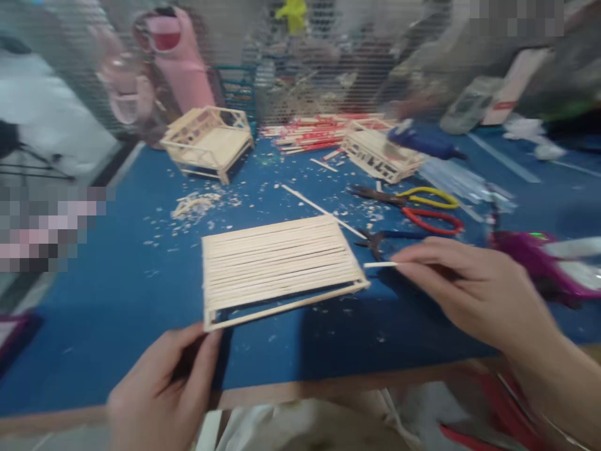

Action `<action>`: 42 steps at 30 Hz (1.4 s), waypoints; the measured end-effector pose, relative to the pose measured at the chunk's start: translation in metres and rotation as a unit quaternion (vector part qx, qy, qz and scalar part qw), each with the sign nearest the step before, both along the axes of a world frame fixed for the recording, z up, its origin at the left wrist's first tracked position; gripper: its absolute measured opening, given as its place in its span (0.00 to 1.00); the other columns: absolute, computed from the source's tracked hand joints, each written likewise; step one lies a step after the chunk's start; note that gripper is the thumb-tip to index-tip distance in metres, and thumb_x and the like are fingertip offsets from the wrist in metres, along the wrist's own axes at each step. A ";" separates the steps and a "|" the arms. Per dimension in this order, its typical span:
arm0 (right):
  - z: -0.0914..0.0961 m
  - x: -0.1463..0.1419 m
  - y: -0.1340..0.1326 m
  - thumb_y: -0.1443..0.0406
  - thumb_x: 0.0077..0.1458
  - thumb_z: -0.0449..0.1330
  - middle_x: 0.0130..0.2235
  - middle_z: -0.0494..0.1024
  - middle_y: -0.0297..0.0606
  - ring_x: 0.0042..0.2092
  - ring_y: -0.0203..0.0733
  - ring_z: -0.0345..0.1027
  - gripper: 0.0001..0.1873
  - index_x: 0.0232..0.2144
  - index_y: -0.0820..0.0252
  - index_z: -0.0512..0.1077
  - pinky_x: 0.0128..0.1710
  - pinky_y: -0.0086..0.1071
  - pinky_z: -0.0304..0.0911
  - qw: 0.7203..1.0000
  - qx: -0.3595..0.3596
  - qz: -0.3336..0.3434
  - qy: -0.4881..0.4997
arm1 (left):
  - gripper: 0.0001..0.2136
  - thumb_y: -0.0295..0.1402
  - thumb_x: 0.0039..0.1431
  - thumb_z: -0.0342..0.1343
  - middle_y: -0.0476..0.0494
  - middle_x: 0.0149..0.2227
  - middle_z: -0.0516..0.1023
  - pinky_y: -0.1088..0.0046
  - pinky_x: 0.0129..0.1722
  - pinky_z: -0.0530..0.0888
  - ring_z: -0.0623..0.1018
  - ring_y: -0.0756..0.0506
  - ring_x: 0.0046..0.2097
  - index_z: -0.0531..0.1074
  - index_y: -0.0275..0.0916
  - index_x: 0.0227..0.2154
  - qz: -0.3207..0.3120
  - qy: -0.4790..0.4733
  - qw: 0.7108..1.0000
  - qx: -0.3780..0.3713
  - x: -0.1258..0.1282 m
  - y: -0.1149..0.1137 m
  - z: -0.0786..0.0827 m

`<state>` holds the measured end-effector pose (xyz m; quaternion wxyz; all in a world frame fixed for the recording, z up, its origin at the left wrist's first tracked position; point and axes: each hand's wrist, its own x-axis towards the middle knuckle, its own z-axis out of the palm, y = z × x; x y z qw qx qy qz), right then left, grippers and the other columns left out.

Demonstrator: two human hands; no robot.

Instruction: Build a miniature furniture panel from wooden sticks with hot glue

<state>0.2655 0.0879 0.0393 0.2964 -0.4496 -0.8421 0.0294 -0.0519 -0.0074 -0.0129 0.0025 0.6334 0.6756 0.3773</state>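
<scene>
A slatted panel of thin wooden sticks (277, 257) lies in front of me, with a gap between its last slat and the front frame stick. My left hand (166, 382) pinches the panel's near left corner between thumb and fingers. Just past the panel's right edge, my right hand (464, 291) is closed on a short wooden stick (380, 265), whose free end points left toward the panel. Behind that hand lie pliers with yellow and red handles (404, 197) and dark-handled cutters (375, 243).
Two small stick-built furniture models, a chair-like one (211, 141) and a long one (375, 153), stand at the back. Between them lie red-tipped sticks (314, 133). A blue glue gun (425, 143), clear glue sticks (464, 181) and a purple device (539, 263) are at right. Wood scraps (195, 203) dot the blue table.
</scene>
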 end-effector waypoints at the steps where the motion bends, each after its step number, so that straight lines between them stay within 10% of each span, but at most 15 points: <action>1: 0.003 -0.004 0.000 0.65 0.61 0.54 0.29 0.79 0.33 0.27 0.38 0.73 0.08 0.30 0.54 0.71 0.27 0.29 0.65 1.000 0.003 0.016 -0.006 | 0.03 0.34 0.57 0.58 0.53 0.28 0.79 0.76 0.29 0.70 0.77 0.49 0.29 0.76 0.44 0.33 -0.019 0.028 0.999 0.007 0.004 0.000 0.005; 17: 0.019 -0.144 0.047 0.65 0.62 0.52 0.29 0.75 0.37 0.31 0.36 0.68 0.13 0.31 0.59 0.76 0.29 0.28 0.56 0.921 -0.088 0.374 -0.063 | 0.05 0.29 0.59 0.55 0.49 0.24 0.78 0.78 0.28 0.72 0.77 0.51 0.27 0.74 0.37 0.30 -0.046 0.004 0.999 0.027 0.010 -0.002 0.008; 35: 0.021 -0.147 0.021 0.73 0.59 0.49 0.22 0.65 0.33 0.24 0.36 0.56 0.17 0.24 0.58 0.72 0.23 0.32 0.45 0.916 0.068 0.370 -0.140 | 0.05 0.30 0.60 0.55 0.50 0.26 0.78 0.76 0.28 0.71 0.77 0.50 0.28 0.75 0.38 0.31 -0.040 0.004 0.999 0.016 0.008 -0.002 0.003; 42: 0.026 -0.139 0.008 0.70 0.62 0.47 0.18 0.60 0.29 0.20 0.33 0.51 0.19 0.20 0.57 0.66 0.22 0.32 0.46 0.915 0.026 0.384 -0.117 | 0.06 0.31 0.61 0.54 0.50 0.25 0.78 0.77 0.28 0.71 0.76 0.51 0.27 0.74 0.39 0.30 -0.031 0.004 0.999 0.021 0.009 -0.003 0.002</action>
